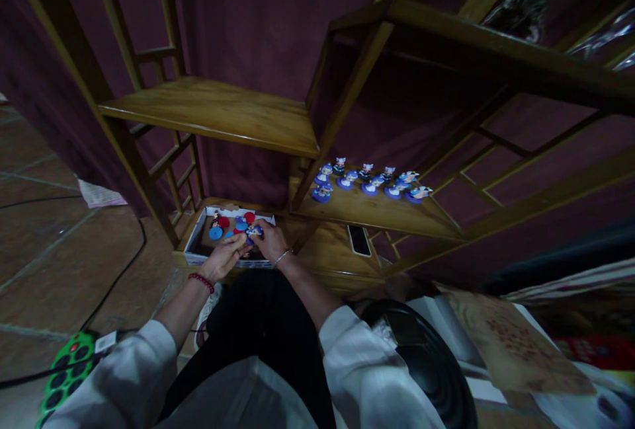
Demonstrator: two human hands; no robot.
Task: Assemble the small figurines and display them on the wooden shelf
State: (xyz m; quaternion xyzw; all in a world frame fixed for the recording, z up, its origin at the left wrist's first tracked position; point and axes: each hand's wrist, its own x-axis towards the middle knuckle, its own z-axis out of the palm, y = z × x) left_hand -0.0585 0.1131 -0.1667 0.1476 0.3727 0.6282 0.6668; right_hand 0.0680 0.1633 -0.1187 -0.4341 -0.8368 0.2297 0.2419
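Both my hands meet over a shallow cardboard box point(202, 258) and hold one small blue-and-white figurine point(254, 231) between them. My left hand point(228, 254), with a red bead bracelet on its wrist, grips the figurine from the left and below. From the right, my right hand point(272, 241), wearing a thin bracelet, has its fingers closed on the same piece. Inside the box lie a dark figurine point(215, 220), a blue disc point(215, 233), a red disc point(249, 217) and several other pieces, partly covered by my hands.
Several figurines point(373, 184) on round bases stand on the wooden shelf point(357, 209) at right. A phone point(359, 240) lies on the lower board. Another shelf point(218, 112) juts out above the box. A black stool point(426, 363) and a green power strip point(67, 369) flank me.
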